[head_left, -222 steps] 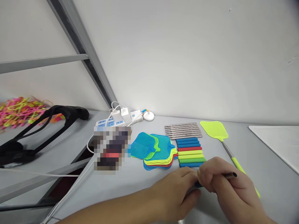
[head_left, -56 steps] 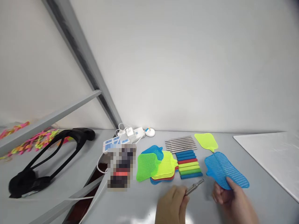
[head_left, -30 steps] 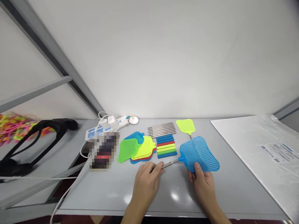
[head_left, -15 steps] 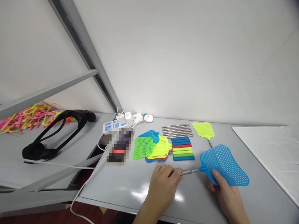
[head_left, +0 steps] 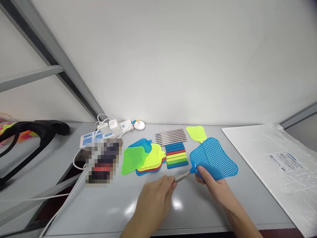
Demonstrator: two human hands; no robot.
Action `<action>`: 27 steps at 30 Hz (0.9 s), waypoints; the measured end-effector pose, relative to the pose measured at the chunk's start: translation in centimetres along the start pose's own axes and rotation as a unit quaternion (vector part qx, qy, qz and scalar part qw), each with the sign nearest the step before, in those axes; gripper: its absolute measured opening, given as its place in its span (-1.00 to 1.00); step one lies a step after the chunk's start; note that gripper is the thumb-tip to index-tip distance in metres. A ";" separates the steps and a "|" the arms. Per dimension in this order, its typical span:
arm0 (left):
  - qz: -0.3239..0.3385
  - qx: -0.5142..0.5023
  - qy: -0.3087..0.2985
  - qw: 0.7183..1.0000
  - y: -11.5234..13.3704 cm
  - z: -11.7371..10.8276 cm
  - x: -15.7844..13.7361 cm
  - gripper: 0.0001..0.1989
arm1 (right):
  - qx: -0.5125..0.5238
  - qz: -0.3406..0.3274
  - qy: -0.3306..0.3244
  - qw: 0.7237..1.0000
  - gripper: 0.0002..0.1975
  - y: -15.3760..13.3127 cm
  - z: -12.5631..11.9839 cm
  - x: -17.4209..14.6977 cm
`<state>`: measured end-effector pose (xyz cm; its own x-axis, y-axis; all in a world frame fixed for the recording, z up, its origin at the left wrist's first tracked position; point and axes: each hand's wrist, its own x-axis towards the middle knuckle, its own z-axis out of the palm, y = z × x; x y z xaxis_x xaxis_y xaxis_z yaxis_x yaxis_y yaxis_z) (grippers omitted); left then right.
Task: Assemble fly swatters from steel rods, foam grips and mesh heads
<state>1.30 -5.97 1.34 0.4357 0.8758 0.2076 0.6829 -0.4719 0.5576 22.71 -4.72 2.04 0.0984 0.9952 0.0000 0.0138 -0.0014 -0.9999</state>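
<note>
My left hand (head_left: 155, 201) is closed around the silver metal rod (head_left: 182, 177) of a blue fly swatter (head_left: 216, 157). My right hand (head_left: 214, 186) grips the swatter's mesh head close to its neck, thumb on top. Just beyond lies a yellow-green fly swatter (head_left: 196, 133), its lower part covered by the blue one. Several coloured grip sleeves (head_left: 176, 154) lie in a row on the table, with a row of silver metal rods (head_left: 170, 137) behind them. Farther left, loose mesh swatter heads (head_left: 135, 158) in green, yellow, blue and red overlap in a pile.
A power strip (head_left: 96, 136) with white plugs and cables stands at the back left, beside a round white object (head_left: 139, 125). A blurred-out item (head_left: 104, 162) lies nearby. A black strap-like frame (head_left: 37, 127) is far left. A plastic-wrapped white board (head_left: 262, 158) covers the right side.
The view has swung right, so more of the white board shows. Both hands keep hold of the blue fly swatter, which now tilts more, and my right hand grips nearer its neck.
</note>
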 end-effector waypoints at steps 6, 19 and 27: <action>-0.041 -0.017 -0.086 0.995 1.5 -1.4 1.9 -0.68 | -0.067 0.012 -0.064 0.996 -0.57 1.0 -1.4 -0.6; -0.103 0.014 -0.247 0.963 1.9 -2.9 1.0 -0.69 | -0.023 0.140 0.174 0.974 -0.47 3.7 -2.6 -2.9; -0.139 -0.093 -0.035 0.985 -0.4 -6.1 -1.3 -0.78 | 0.139 0.047 0.182 0.972 -0.51 -0.1 -3.5 -1.8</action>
<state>-3.12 -6.26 5.78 0.2900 0.9567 -0.0267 0.6652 -0.1814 0.7243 26.01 -6.89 2.24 0.4322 0.8913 -0.1368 -0.2762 -0.0135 -0.9610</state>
